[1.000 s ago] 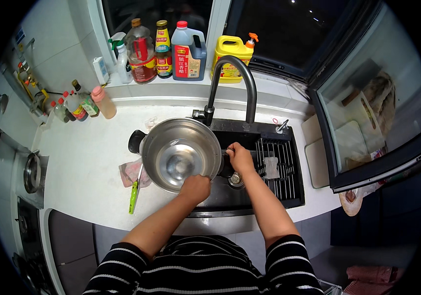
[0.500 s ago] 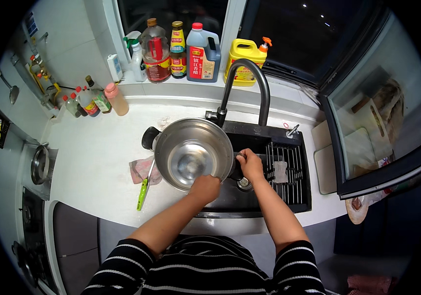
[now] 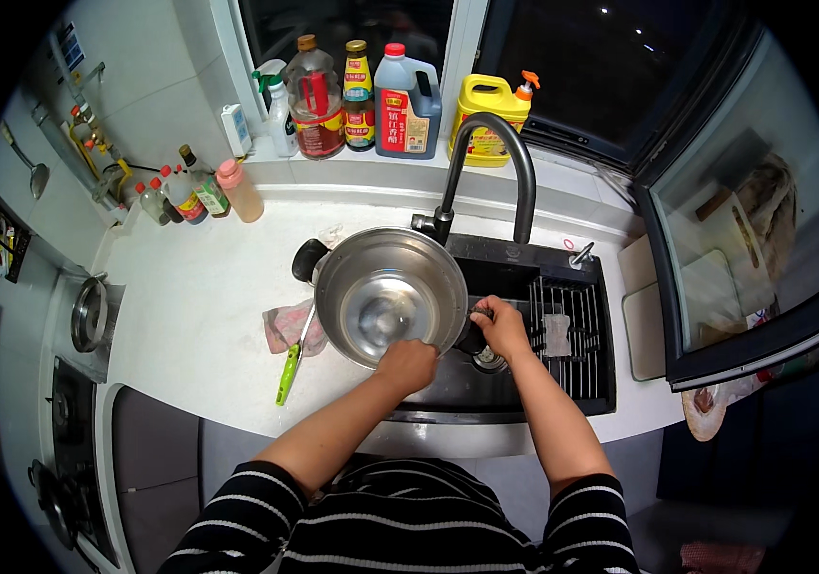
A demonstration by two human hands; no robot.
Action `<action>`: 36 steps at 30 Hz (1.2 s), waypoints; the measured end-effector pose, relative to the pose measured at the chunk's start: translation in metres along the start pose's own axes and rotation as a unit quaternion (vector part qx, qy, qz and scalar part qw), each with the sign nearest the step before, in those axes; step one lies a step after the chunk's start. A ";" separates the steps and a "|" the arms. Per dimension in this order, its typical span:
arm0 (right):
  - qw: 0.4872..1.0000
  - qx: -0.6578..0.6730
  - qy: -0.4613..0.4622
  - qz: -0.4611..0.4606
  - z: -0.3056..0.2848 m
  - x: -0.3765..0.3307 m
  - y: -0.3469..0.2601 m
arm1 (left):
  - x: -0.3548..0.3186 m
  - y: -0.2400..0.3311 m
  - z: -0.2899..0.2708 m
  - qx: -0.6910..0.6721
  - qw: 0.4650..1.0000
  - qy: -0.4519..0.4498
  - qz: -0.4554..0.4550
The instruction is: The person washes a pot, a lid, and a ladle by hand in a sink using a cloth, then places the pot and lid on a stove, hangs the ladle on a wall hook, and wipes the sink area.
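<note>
A wide stainless steel pot [image 3: 357,263], wet and shiny inside, is tilted partly over the counter and partly over the left part of the black sink [image 3: 447,407]. My left hand [image 3: 407,367] is closed at the pot's near rim; its fingertips are hidden. At the pot's right side my right hand [image 3: 503,327] has thumb and fingers closed on a black side handle [image 3: 471,339]. The opposite black handle [image 3: 309,260] sticks out at the left. Beside the pot lie a tool with a bright green handle [image 3: 288,375] and a pinkish cloth [image 3: 285,328].
A dark curved faucet [image 3: 526,182] arches behind the sink. A rack [image 3: 577,359] with a pale sponge-like block [image 3: 556,335] covers the sink's right side. Several bottles [image 3: 409,105] line the sill; more stand at the back left. An open window pane [image 3: 715,239] juts in from the right.
The whole view has shifted a little. Both hands and the pot keep nearly the same places relative to the sink and counter.
</note>
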State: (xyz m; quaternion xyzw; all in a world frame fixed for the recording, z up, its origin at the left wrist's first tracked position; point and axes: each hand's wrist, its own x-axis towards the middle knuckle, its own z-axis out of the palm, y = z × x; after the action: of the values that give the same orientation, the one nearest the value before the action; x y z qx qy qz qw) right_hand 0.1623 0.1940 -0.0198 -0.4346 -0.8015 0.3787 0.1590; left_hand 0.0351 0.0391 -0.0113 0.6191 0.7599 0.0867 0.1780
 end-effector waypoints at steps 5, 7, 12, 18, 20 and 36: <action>0.993 -0.034 0.058 0.094 0.003 0.001 -0.011 | -0.002 0.003 -0.004 0.003 1.000 -0.009 0.008; 0.998 0.019 0.010 0.056 0.003 0.005 0.005 | -0.004 0.002 -0.007 0.000 1.000 -0.004 0.009; 1.000 0.022 0.005 -0.002 0.000 0.005 0.013 | -0.002 0.000 -0.006 0.011 1.000 -0.004 0.021; 0.882 0.394 -0.074 0.249 -0.010 0.006 0.020 | -0.003 -0.004 -0.004 0.008 1.000 0.004 0.028; 0.823 0.494 -0.057 0.275 -0.004 -0.003 0.032 | -0.003 -0.006 -0.004 0.005 0.999 0.018 0.030; 0.691 0.628 0.018 0.358 0.025 -0.053 -0.010 | -0.005 -0.015 -0.001 0.024 0.999 0.011 0.031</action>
State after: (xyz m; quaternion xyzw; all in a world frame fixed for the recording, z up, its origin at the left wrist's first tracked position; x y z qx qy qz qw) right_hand 0.1723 0.1355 -0.0253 -0.4940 -0.1578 0.8139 0.2620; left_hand 0.0223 0.0308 -0.0146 0.6453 0.7443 0.0808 0.1519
